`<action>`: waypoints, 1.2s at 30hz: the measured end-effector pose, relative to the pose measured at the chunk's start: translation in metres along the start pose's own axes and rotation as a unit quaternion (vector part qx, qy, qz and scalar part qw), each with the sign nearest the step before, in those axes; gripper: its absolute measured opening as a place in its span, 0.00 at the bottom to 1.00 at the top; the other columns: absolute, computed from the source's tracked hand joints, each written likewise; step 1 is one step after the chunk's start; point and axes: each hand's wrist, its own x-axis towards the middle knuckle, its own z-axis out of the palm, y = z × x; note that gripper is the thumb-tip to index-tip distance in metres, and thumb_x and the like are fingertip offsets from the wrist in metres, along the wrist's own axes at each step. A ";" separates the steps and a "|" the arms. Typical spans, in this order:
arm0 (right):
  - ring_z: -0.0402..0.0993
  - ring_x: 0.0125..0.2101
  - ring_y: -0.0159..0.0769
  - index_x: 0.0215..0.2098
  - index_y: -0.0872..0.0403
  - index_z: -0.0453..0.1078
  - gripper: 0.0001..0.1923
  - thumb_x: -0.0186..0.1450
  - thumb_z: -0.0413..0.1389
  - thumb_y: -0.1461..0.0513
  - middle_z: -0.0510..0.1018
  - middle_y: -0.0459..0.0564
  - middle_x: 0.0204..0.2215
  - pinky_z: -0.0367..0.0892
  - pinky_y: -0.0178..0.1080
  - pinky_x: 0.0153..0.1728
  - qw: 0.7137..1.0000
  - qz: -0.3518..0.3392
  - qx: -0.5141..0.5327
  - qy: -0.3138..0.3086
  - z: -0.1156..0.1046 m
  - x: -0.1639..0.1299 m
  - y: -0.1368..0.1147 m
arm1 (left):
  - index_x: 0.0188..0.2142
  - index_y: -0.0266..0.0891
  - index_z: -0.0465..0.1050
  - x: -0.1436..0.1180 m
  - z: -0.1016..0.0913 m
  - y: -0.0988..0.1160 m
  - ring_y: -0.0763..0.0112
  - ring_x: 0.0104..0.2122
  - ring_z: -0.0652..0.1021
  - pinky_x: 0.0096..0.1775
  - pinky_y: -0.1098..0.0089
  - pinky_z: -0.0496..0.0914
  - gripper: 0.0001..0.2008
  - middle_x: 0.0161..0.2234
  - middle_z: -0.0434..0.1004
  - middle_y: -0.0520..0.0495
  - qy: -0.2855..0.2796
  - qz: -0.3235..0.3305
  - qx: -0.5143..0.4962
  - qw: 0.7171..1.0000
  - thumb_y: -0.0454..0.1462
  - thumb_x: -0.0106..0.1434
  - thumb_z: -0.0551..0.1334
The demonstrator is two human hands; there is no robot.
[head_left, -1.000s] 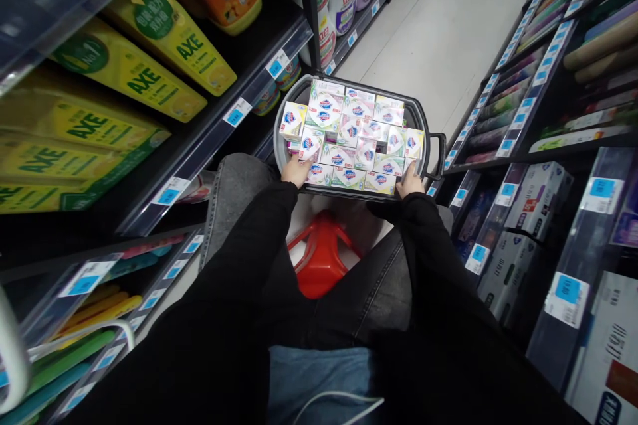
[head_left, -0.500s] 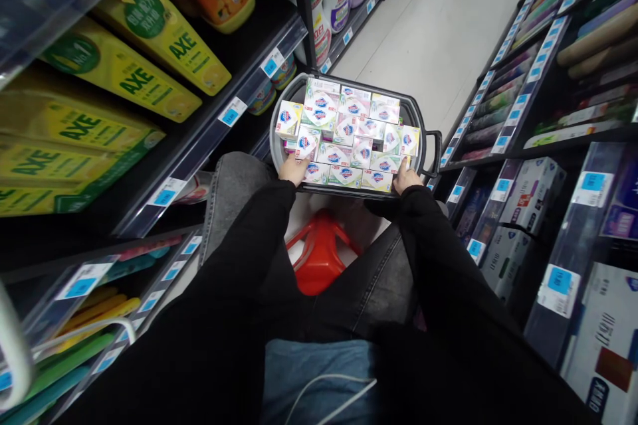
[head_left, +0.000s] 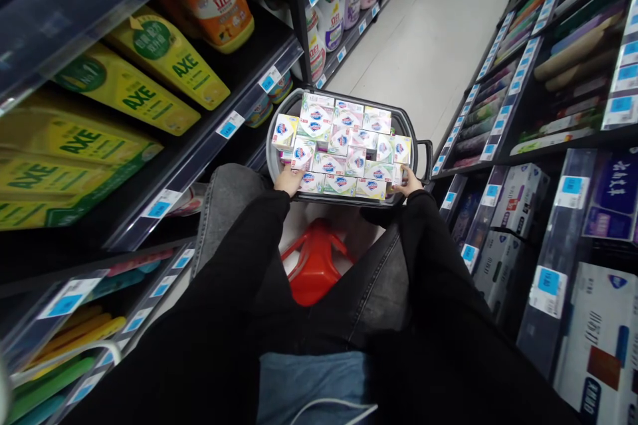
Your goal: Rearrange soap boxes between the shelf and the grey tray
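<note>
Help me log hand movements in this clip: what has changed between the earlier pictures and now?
The right hand has shifted slightly outward, toward the container's right-end handle, showing more of the box at its fingertips. The camera view has also shifted a little. The left hand stays at the near-left boxes; the boxes keep their arrangement.

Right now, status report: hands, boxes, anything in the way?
Left hand at the boxes, near left; right hand at near right. Boxes packed in basket, small gaps showing. Shelves both sides; red stool between the knees.
</note>
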 end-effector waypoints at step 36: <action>0.52 0.61 0.49 0.65 0.53 0.59 0.28 0.66 0.47 0.63 0.53 0.54 0.68 0.60 0.46 0.55 0.980 -0.015 -0.195 0.044 0.037 -0.019 -0.039 | 0.64 0.34 0.58 -0.003 0.002 0.003 0.53 0.56 0.73 0.53 0.62 0.67 0.29 0.57 0.71 0.36 -0.028 -0.012 0.017 0.999 0.46 0.67 0.55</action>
